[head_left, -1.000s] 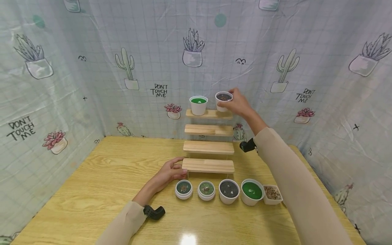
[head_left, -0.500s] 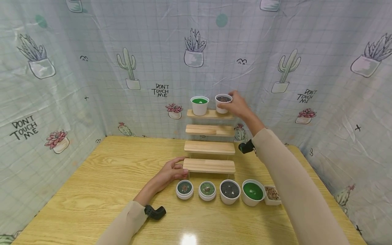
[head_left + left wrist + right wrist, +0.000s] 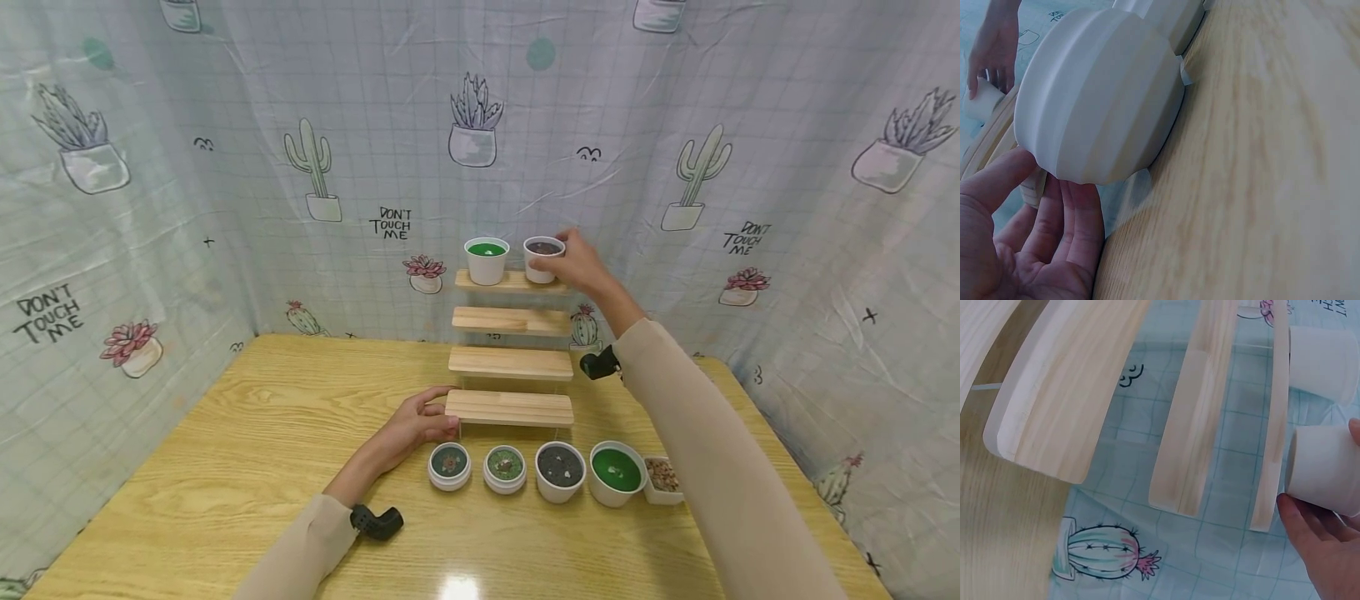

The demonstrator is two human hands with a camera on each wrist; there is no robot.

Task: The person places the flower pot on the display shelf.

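Observation:
My right hand (image 3: 581, 265) grips a white pot (image 3: 538, 272) with dark filling by its side, at the right end of the stepped wooden rack's top tier (image 3: 498, 282). In the right wrist view that pot (image 3: 1322, 469) stands at or just over the tier; contact is hard to tell. To its left on the same tier sits a white pot with a bright green top (image 3: 486, 265). My left hand (image 3: 411, 429) holds the left end of the lowest tier (image 3: 510, 408). Seen from the left wrist, thumb and fingers (image 3: 1063, 219) pinch that end behind a ribbed white pot (image 3: 1097, 94).
Along the rack's front stand two small round pots (image 3: 449, 467), a white pot with dark grey filling (image 3: 559, 473), a larger green-topped pot (image 3: 617, 475) and a square dish of pebbles (image 3: 663, 479). A printed curtain (image 3: 360, 275) hangs behind the wooden table (image 3: 300, 400).
My right hand has lowered the dark-filled pot slightly and shifted it a little left, toward the green-topped pot. The left hand keeps its hold on the lowest tier.

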